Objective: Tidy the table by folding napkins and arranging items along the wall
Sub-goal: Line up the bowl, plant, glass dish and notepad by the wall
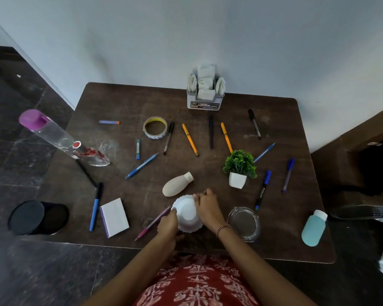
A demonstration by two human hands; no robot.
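Obs.: person stands at the bottom edge of a dark wooden table that is pushed against a pale wall.

Left hand, lower centre of the frame: fingers curled and clamped on the left rim of a white scalloped bowl. Right hand: fingers curled together over the bowl's upper right side, thumb at the rim. The bowl sits between both hands near the bottom edge of the table; whether it is lifted or touching the surface cannot be told.

Napkin holder: upper centre, upright, just beside the wall, with white napkins standing in its slots.

Loose items on the table:
- tape roll, above centre left, lying flat
- two orange pens, centre, apart from each other
- small potted plant, right of centre, upright
- cream bottle, lying on its side just above the bowl
- pink pen, partly under the left hand
- glass ashtray, just right of the right wrist
- teal bottle, lower right corner, lying down
- white notepad, lower left
- clear bottle with purple cap, at the left edge
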